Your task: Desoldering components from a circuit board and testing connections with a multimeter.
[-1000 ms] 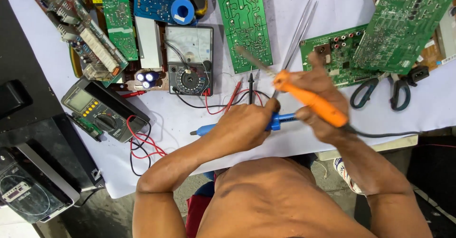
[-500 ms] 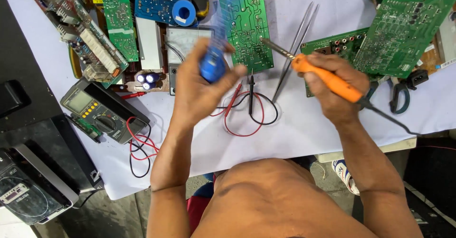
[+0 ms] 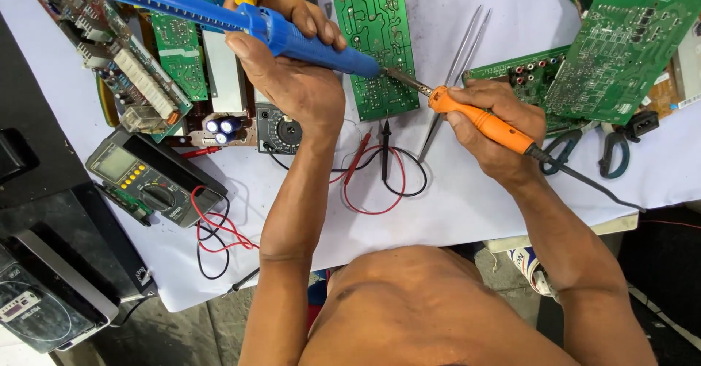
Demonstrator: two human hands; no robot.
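Note:
My left hand (image 3: pixel 288 59) grips a long blue desoldering pump (image 3: pixel 219 12), held level above the table with its nozzle pointing right. My right hand (image 3: pixel 496 129) holds an orange-handled soldering iron (image 3: pixel 478 120); its metal tip points left and meets the pump's nozzle over a small green circuit board (image 3: pixel 376 45). A black cord runs from the iron off to the right. Metal tweezers (image 3: pixel 456 67) lie just right of the board. Below the hands, red and black test probes (image 3: pixel 380 169) lie on the white cloth.
A grey digital multimeter (image 3: pixel 150 176) with red and black leads lies at left. An analog meter (image 3: pixel 281 129) sits partly under my left wrist. More circuit boards (image 3: pixel 621 37) lie at top right, scissors (image 3: pixel 588 151) beside them, and black equipment (image 3: pixel 51 264) at far left.
My left hand has lifted the blue pump from the table's front up over the boards. The right hand has swung the iron's tip left until it meets the pump's nozzle.

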